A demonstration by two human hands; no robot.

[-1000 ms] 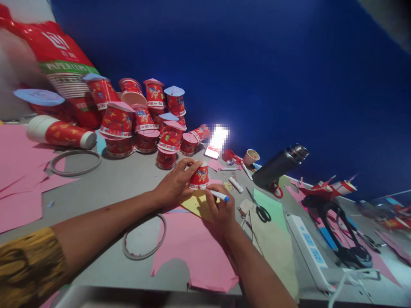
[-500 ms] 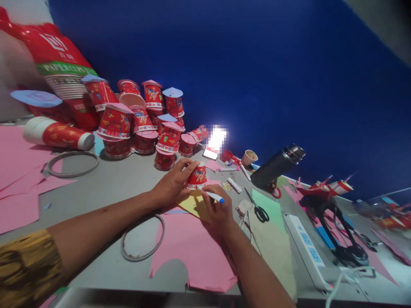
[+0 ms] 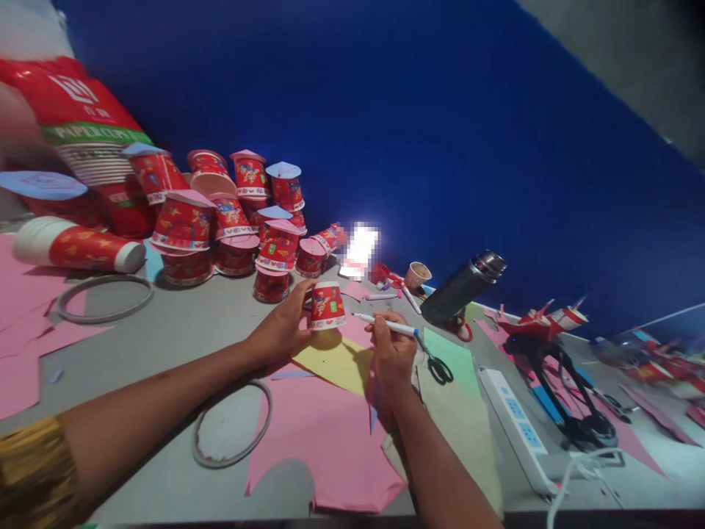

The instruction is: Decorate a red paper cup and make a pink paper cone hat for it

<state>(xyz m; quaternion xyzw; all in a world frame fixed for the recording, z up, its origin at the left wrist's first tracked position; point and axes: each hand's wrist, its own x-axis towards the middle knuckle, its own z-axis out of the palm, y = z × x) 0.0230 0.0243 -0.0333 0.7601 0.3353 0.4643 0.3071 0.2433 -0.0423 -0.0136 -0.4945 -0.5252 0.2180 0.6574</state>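
Grey tabletop (image 3: 181,342), papers around. Your left hand (image 3: 283,327) grips red paper cup (image 3: 327,305) above yellow sheet (image 3: 335,361); right (image 3: 393,353) pinches marker (image 3: 388,324). Cup likely light, crushable: hold firmer rim, lightly.

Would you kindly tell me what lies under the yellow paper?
Blue paper and pink paper peek out along the near edge of the yellow paper; whatever lies under its middle is covered.

The left arm wears a mustard-yellow sleeve (image 3: 40,470) with dark markings.
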